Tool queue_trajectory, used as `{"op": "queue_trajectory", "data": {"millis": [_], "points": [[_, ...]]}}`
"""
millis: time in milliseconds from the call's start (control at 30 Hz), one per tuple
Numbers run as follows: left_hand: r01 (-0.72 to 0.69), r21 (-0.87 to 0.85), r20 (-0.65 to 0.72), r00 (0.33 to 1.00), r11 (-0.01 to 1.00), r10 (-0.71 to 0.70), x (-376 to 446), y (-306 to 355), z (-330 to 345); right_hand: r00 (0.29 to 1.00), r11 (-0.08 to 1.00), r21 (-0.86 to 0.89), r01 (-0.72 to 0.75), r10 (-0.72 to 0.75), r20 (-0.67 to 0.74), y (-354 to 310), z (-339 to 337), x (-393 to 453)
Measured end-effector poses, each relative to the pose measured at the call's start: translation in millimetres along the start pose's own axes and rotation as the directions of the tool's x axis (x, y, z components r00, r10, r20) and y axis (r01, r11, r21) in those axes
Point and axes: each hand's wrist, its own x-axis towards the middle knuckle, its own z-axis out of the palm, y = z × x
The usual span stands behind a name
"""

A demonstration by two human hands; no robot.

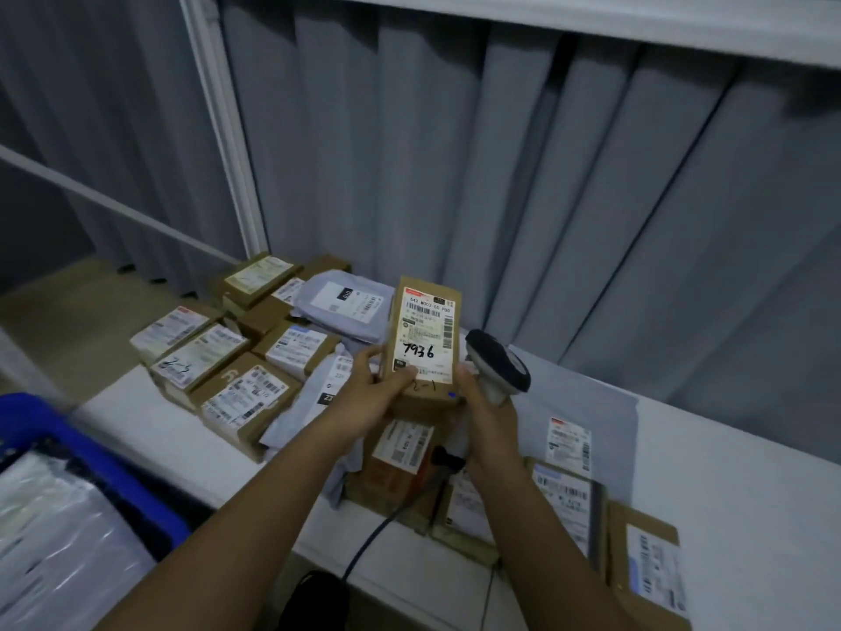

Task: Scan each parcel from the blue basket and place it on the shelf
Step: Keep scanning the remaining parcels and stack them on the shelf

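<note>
Handwritten "7936" on held box's label (425, 337), "2-1" on the cardboard below

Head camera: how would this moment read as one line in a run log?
left hand: holds labelled parcel upright | right hand: grips scanner beside it | shelf: parcels lying | blue basket: lower left

A single head-worn camera looks forward and down, close over the white shelf (728, 471) of parcels.
</note>
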Motion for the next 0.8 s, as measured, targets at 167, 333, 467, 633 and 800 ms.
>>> {"op": "queue_trajectory", "data": {"millis": [167, 333, 467, 633, 800], "points": [[0.041, 0.052, 0.016, 0.999, 0.998, -0.042, 48, 0, 23, 0.987, 0.998, 0.048, -0.040, 0.047, -0.154, 1, -22, 24], [-0.042, 0.188, 0.001, 0.999, 0.981, 0.043, 103, 9, 43, 0.972, 0.993, 0.049, -0.103, 0.111, -0.208, 6, -39, 33], [-0.029, 0.298, -0.076, 0.996, 0.954, 0.054, 102, 8, 43, 0.976, 0.993, 0.005, -0.114, 0.113, -0.186, 7, -41, 31], [-0.055, 0.353, -0.084, 0.992, 0.934, 0.090, 64, 1, 18, 0.987, 0.994, 0.001, -0.106, 0.106, -0.123, 5, -29, 9], [-0.099, 0.345, -0.142, 0.977, 0.933, 0.157, -4, 4, -32, 0.993, 0.990, -0.075, -0.116, 0.117, 0.006, -2, 14, -32]]}}
